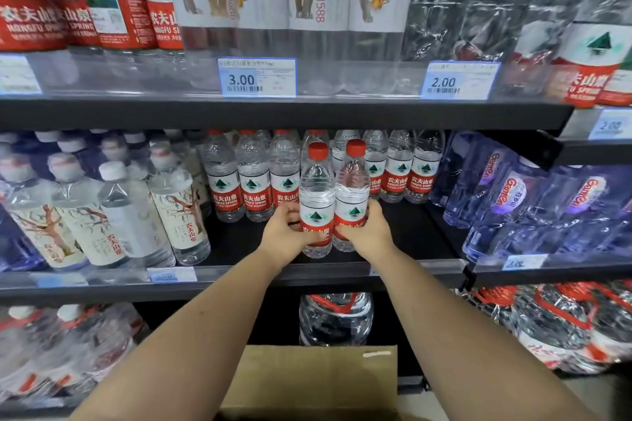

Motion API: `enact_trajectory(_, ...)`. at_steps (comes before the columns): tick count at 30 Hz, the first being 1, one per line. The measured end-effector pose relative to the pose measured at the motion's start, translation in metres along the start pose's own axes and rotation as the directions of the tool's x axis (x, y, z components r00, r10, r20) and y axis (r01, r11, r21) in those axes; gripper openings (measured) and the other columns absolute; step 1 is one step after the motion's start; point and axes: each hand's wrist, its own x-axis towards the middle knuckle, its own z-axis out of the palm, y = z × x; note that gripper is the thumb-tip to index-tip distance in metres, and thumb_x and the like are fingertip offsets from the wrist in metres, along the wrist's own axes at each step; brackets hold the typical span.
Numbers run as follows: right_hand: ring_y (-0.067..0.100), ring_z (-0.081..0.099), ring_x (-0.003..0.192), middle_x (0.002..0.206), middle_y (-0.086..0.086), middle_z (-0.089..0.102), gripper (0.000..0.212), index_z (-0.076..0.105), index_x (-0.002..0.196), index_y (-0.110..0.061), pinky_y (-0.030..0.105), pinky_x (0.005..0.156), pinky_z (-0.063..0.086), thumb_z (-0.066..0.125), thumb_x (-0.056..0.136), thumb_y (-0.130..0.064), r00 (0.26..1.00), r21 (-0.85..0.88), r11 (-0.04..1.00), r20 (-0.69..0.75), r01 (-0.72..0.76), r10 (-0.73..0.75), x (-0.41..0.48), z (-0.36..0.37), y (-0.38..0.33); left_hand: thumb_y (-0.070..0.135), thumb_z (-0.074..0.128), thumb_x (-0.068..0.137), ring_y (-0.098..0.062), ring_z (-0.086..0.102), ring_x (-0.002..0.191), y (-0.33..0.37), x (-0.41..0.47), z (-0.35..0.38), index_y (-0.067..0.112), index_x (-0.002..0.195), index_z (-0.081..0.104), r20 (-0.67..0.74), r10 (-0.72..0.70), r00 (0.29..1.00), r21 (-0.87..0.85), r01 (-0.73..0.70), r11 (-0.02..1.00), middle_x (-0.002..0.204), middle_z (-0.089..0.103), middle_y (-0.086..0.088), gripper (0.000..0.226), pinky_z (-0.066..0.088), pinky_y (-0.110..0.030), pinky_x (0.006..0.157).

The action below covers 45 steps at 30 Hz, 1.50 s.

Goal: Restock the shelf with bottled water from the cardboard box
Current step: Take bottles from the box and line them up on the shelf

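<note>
Two red-capped water bottles stand upright side by side on the middle shelf. My left hand grips the left bottle at its red label. My right hand grips the right bottle the same way. Behind them stands a row of matching red-label bottles at the back of the shelf. The cardboard box sits below, at the bottom middle, between my forearms; its inside is hidden.
White-label bottles crowd the shelf to the left, blue-tinted bottles to the right. The upper shelf holds larger bottles above price tags. A large jug and wrapped packs fill the bottom shelf.
</note>
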Motion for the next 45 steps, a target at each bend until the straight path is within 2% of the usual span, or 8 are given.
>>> enact_trajectory(2, 0.012, 0.056, 0.1, 0.111, -0.004, 0.058, 0.075, 0.041, 0.132, -0.015, 0.026, 0.084, 0.042, 0.084, 0.072, -0.017, 1.0, -0.036, 0.999, -0.028, 0.012, -0.013, 0.006, -0.004, 0.001, 0.01, 0.089, 0.064, -0.008, 0.06, 0.092, 0.004, 0.001, 0.005, 0.02, 0.115, 0.049, 0.002, 0.015, 1.0, 0.03, -0.015, 0.999, 0.11, 0.063, 0.002, 0.066, 0.049, -0.015, 0.072)
enact_trajectory(6, 0.016, 0.059, 0.105, 0.12, 0.001, 0.06, 0.074, 0.041, 0.125, -0.018, 0.029, 0.085, 0.045, 0.087, 0.067, -0.018, 0.995, -0.101, 0.995, -0.097, 0.013, -0.023, 0.019, -0.023, 0.012, 0.017, 0.088, 0.068, -0.012, 0.061, 0.097, 0.008, 0.009, 0.038, 0.021, 0.114, 0.047, -0.049, 0.033, 0.998, 0.066, -0.03, 0.997, 0.112, 0.064, 0.003, 0.062, 0.051, -0.026, 0.088)
enact_trajectory(13, 0.017, 0.061, 0.109, 0.117, -0.001, 0.062, 0.066, 0.04, 0.113, -0.024, 0.04, 0.093, 0.051, 0.087, 0.066, -0.019, 0.983, -0.145, 0.989, -0.169, 0.044, -0.068, 0.041, -0.059, 0.035, 0.022, 0.083, 0.076, -0.01, 0.054, 0.098, 0.016, 0.035, 0.089, 0.015, 0.123, 0.045, -0.035, 0.033, 0.999, 0.135, -0.028, 0.99, 0.122, 0.059, 0.0, 0.06, 0.044, -0.025, 0.086)
enact_trajectory(19, 0.018, 0.061, 0.113, 0.121, -0.002, 0.062, 0.07, 0.039, 0.116, -0.026, 0.043, 0.096, 0.051, 0.087, 0.065, -0.02, 0.982, -0.179, 0.98, -0.149, 0.088, -0.115, 0.066, -0.055, 0.036, 0.023, 0.075, 0.085, -0.019, 0.056, 0.118, 0.013, 0.051, 0.1, 0.014, 0.134, 0.041, -0.111, 0.064, 0.992, 0.206, -0.04, 0.978, 0.131, 0.058, -0.003, 0.06, 0.041, -0.028, 0.09)
enact_trajectory(24, 0.019, 0.06, 0.115, 0.124, 0.0, 0.061, 0.074, 0.041, 0.122, -0.026, 0.046, 0.098, 0.05, 0.087, 0.064, -0.025, 0.978, -0.148, 0.983, -0.162, 0.111, -0.134, 0.089, -0.045, 0.043, 0.02, 0.073, 0.085, -0.021, 0.057, 0.12, 0.003, 0.061, 0.103, 0.02, 0.135, 0.041, -0.182, 0.114, 0.977, 0.281, -0.059, 0.958, 0.13, 0.06, 0.0, 0.06, 0.046, -0.04, 0.101)
enact_trajectory(37, 0.022, 0.058, 0.117, 0.126, 0.002, 0.057, 0.073, 0.041, 0.121, -0.022, 0.041, 0.097, 0.049, 0.088, 0.065, -0.025, 0.967, -0.183, 0.977, -0.21, 0.109, -0.147, 0.114, -0.038, 0.049, 0.034, 0.074, 0.08, -0.022, 0.065, 0.095, 0.003, 0.069, 0.103, 0.019, 0.117, 0.051, -0.303, 0.238, 0.923, 0.5, -0.059, 0.864, 0.104, 0.066, 0.0, 0.046, 0.053, -0.036, 0.077)
enact_trajectory(41, 0.023, 0.058, 0.116, 0.125, 0.002, 0.057, 0.069, 0.041, 0.118, -0.024, 0.038, 0.093, 0.049, 0.087, 0.066, -0.023, 0.969, -0.175, 0.979, -0.207, 0.102, -0.137, 0.111, -0.038, 0.048, 0.03, 0.072, 0.082, -0.02, 0.062, 0.078, 0.003, 0.068, 0.093, 0.02, 0.099, 0.048, -0.329, 0.234, 0.915, 0.548, -0.017, 0.837, 0.086, 0.061, 0.004, 0.03, 0.048, -0.032, 0.063)
enact_trajectory(45, 0.023, 0.057, 0.117, 0.127, 0.002, 0.056, 0.068, 0.041, 0.119, -0.023, 0.036, 0.091, 0.048, 0.086, 0.069, -0.022, 0.971, -0.18, 0.979, -0.197, 0.098, -0.134, 0.108, -0.038, 0.045, 0.032, 0.071, 0.082, -0.019, 0.06, 0.069, 0.003, 0.068, 0.091, 0.022, 0.091, 0.045, -0.335, 0.243, 0.91, 0.584, -0.002, 0.812, 0.076, 0.059, 0.006, 0.03, 0.048, -0.032, 0.06)
